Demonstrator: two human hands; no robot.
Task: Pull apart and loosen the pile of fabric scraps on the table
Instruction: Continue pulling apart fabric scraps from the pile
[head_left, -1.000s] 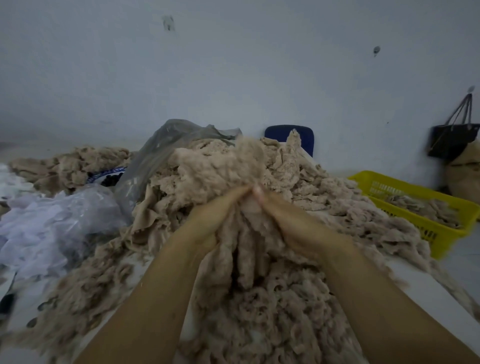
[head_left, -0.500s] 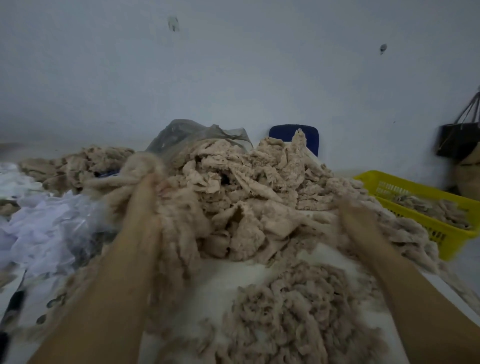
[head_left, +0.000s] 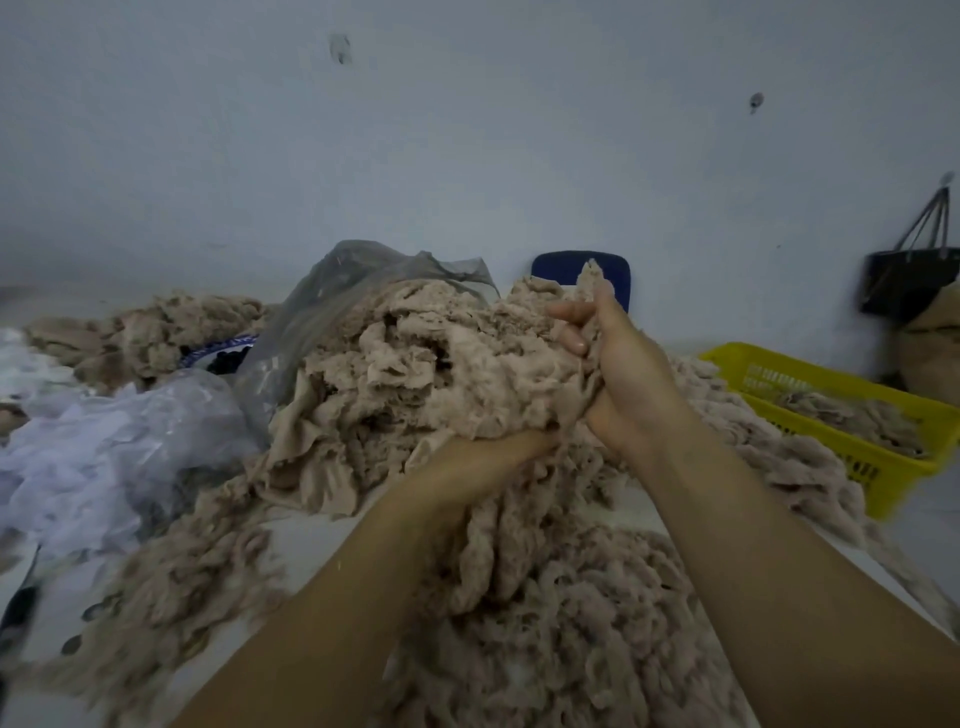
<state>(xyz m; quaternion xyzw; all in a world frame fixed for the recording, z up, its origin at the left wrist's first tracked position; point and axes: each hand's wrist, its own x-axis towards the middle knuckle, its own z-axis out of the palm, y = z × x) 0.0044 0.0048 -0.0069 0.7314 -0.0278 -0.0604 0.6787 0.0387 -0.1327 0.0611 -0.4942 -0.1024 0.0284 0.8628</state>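
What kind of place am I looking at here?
Probably a textile-waste sorting workroom: heaps of beige fabric scraps cover the white table, and more lie in a yellow plastic basket.

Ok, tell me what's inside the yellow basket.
Beige fabric scraps lie inside the yellow basket, like those in the pile beside it. The basket's floor under them is hidden, so anything beneath cannot be seen.
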